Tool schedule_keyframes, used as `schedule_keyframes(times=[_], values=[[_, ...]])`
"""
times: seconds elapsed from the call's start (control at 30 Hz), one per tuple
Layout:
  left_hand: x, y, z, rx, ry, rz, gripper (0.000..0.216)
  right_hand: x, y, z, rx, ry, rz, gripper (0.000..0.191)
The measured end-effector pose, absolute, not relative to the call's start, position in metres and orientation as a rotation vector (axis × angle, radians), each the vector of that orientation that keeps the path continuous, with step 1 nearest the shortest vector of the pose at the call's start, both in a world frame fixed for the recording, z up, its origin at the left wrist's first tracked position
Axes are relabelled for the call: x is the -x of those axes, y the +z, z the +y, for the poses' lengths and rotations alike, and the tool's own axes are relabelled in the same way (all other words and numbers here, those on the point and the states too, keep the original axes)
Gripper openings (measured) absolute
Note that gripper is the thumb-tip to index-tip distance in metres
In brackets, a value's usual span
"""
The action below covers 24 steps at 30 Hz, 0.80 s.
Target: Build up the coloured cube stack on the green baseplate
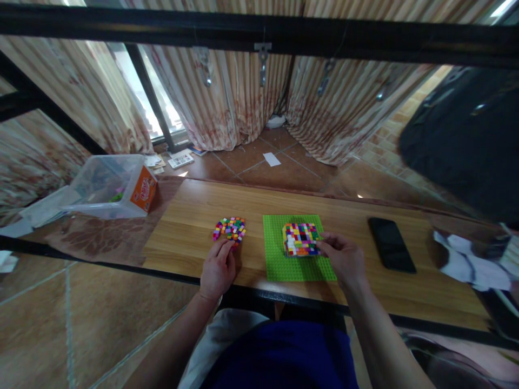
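A green studded baseplate (pixel 275 265) lies on the wooden table, bearing a block built of many small coloured toy bricks (pixel 300 239). At the right side of this build, my right hand (pixel 344 256) has thumb and fingers pinched together. Its fingertips meet the build's edge, and whatever is between them is too small to make out. To the left lies a loose pile of multicoloured toy bricks (pixel 231 227). My left hand (pixel 219 265) rests at the pile's near edge, fingers curled together over the closest bricks; what they grip is hidden.
A black phone (pixel 391 245) lies right of the baseplate on the table (pixel 194 200). Left of the table stands a clear plastic box (pixel 109 186) with an orange label. White papers (pixel 472 262) are at the right end. A dark metal bar (pixel 259 32) crosses overhead.
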State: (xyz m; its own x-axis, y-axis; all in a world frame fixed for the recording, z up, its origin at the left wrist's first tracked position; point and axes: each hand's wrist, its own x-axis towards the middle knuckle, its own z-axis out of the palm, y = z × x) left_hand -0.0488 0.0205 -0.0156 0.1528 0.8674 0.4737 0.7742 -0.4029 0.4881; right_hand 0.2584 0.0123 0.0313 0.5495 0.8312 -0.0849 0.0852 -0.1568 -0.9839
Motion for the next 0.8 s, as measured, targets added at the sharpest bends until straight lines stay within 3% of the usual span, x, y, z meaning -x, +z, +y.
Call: schedule_keyframes(times=[0.2,0.4,0.6,0.8], values=[[0.049,-0.017,0.022,-2.29,1.096,1.627,0.028,-0.257,0.032,0.013,1.626,0.775,-0.781,0.038],[0.048,-0.019,0.02,-2.298,1.106,1.628,0.029,-0.239,0.042,0.002,1.693,0.54,-0.877,0.027],[0.046,-0.021,0.02,-2.291,1.139,1.617,0.03,-0.186,0.057,-0.013,1.606,0.559,-1.345,0.02],[0.044,-0.018,0.018,-2.271,1.112,1.648,0.03,-0.138,0.035,-0.004,1.469,0.639,-1.733,0.023]])
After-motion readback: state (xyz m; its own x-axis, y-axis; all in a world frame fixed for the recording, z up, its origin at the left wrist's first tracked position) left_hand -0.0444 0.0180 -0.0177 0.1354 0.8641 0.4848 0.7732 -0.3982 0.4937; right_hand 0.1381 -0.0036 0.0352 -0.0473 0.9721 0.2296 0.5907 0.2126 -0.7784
